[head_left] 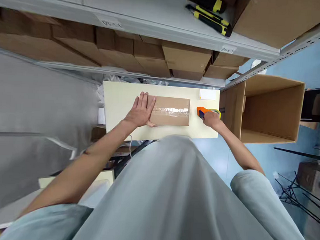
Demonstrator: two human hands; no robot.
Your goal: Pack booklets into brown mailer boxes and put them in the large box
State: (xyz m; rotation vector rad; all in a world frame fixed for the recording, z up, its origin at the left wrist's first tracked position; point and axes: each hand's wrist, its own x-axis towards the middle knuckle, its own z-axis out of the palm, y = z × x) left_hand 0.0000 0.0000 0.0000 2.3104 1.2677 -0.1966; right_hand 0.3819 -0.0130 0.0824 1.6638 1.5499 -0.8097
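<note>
A closed cardboard box (pixel 169 117) lies on the cream tabletop (pixel 124 89), with shiny clear tape running along its top seam. Flat across the left end of this box rests my left hand (pixel 141 110), its fingers stretched out. To the right of the box, my right hand (pixel 211 119) is wrapped round an orange tape dispenser (pixel 202 110). A yellow-green rim of the dispenser shows beside the knuckles, and its handle is hidden in my grip. The dispenser is apart from the box.
A white label pad (pixel 207 94) lies at the table's back right. A large open carton (pixel 270 111) stands right of the table. Ahead, a metal shelf (pixel 154 24) holds several cardboard boxes (pixel 187 57), with utility knives (pixel 210 20) on its upper level. A grey wall (pixel 43 92) is at left.
</note>
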